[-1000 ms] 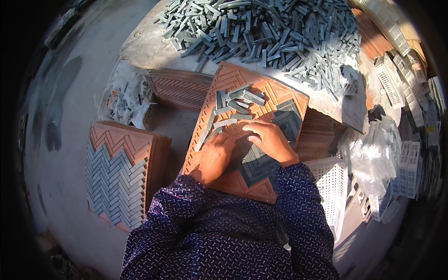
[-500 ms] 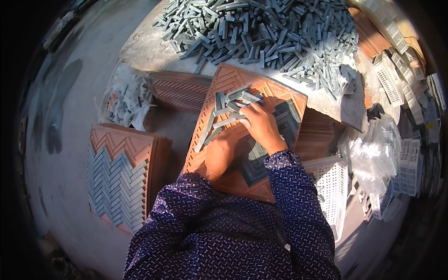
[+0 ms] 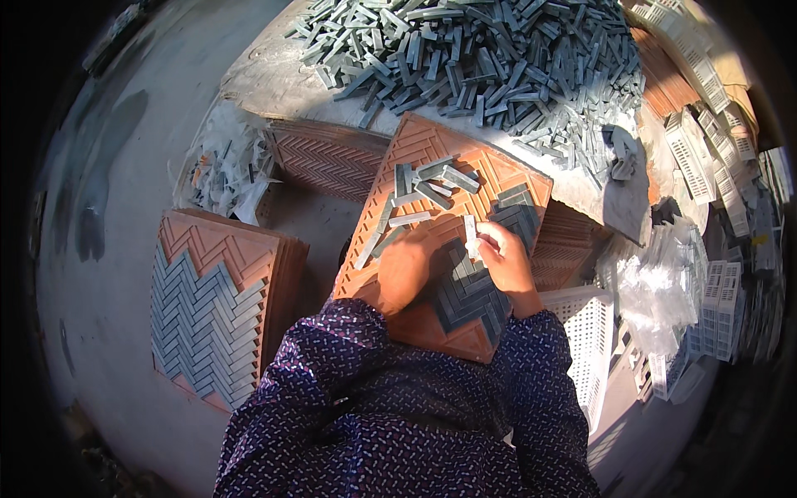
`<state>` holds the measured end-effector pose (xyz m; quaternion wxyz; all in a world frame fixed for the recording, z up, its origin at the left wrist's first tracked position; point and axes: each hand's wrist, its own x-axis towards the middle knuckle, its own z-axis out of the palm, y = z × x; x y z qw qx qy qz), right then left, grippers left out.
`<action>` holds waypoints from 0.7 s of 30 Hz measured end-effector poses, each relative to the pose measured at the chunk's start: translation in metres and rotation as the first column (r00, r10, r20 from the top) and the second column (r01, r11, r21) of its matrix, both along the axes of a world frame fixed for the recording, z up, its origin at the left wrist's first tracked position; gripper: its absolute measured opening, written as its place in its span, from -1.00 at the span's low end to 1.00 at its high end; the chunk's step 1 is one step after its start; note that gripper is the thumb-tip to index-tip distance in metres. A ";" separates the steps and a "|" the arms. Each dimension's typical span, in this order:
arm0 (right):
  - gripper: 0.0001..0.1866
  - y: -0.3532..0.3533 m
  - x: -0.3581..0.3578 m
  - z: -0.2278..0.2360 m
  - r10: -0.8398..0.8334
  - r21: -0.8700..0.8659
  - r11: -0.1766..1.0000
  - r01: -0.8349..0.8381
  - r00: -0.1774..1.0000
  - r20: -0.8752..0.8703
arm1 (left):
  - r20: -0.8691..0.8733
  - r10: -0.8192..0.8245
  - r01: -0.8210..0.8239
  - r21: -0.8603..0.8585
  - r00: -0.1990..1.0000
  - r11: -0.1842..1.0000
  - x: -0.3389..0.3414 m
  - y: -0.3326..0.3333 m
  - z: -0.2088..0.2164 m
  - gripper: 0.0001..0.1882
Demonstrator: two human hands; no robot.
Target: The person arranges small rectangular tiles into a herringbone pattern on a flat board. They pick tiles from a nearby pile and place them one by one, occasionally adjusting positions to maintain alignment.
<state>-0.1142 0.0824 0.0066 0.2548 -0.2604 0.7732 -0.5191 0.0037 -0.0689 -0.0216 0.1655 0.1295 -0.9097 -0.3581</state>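
Orange-brown grooved board lies in front of your torso, turned a little clockwise, its far end overlapping the slab's near edge in this view; whether it rests there you cannot tell. Dark laid strips fill its herringbone grooves at the near right and up along the right side, while the far left part shows bare grooves. Over the middle of the board, your right hand pinches a pale grey strip between thumb and fingers, its free end pointing away from you. Your left hand is bent low over the board's left half, its fingers curled and shaded; you cannot tell whether they hold anything. Just beyond it, several loose strips lie scattered on the board, some overlapping.

Past the board, a pale slab carries a big heap of grey strips. Under its near edge on the left stands another grooved board. To your left, a stack of boards has its face partly filled with blue-grey strips. To your right are a white perforated crate and, beyond it, crumpled clear plastic.
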 end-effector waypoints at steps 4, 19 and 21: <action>-0.78 0.003 0.001 -0.013 -0.049 -0.027 0.998 0.048 0.998 -0.038 | -0.068 0.025 -0.025 0.004 0.997 1.000 -0.001 0.003 -0.003 -0.75; -0.80 -0.009 0.022 0.000 0.053 0.262 0.955 0.142 0.785 -0.618 | -0.207 0.109 -0.096 0.071 0.972 0.993 0.021 0.001 0.013 -0.87; -0.79 -0.013 0.020 0.000 0.068 0.321 0.932 0.166 0.791 -0.609 | -0.195 0.105 -0.092 0.077 0.975 0.993 0.022 0.002 0.014 -0.87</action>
